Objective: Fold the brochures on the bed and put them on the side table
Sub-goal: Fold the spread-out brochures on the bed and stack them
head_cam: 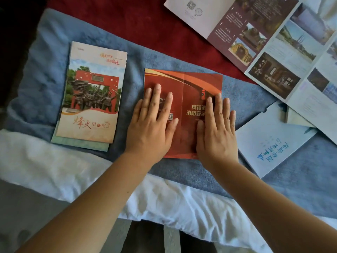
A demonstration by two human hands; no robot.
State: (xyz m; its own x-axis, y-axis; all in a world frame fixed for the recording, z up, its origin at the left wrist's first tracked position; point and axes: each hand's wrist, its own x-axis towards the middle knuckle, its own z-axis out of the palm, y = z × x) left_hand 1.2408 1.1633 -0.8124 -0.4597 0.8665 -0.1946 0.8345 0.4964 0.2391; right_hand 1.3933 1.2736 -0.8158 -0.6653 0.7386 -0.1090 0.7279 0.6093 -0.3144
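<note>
Two palms press flat on a red glossy paper brochure lying on a blue fleecy blanket near the bed's edge. The left hand, fingers straight and slightly spread, covers the left panel. The right hand, equally flat, rests on the right panel and overlaps its right edge. A vertical crease shows between the hands. Well apart to the left, a stack of folded cream brochures sits on the same blanket. To the right lie a pale booklet with blue calligraphy and a large unfolded photo brochure, partly over dark red cloth.
</note>
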